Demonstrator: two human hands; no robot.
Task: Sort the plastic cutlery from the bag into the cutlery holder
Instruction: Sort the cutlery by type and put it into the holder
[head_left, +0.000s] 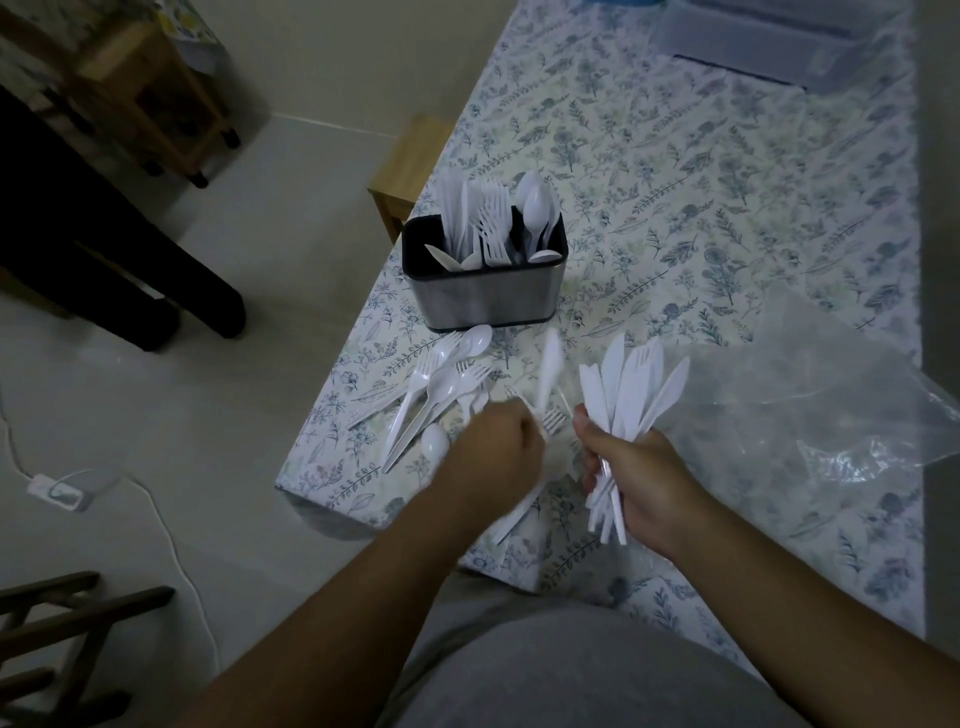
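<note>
One cutlery holder stands on the counter beside one clear plastic bag, two hands are in view, and loose white cutlery pieces overlap too much to count.

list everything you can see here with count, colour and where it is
cutlery holder: one, steel with black rim, table's left edge, holding white knives, forks, spoons
loose cutlery: several white forks and spoons, on table before holder
knife bunch: several, white, gripped in right hand
plastic bag: one, clear, table right
clear container: one, far end of table
table: one, floral cloth
power adapter: one, white, floor left
hands: left blurred, gripping one white piece; right
</note>
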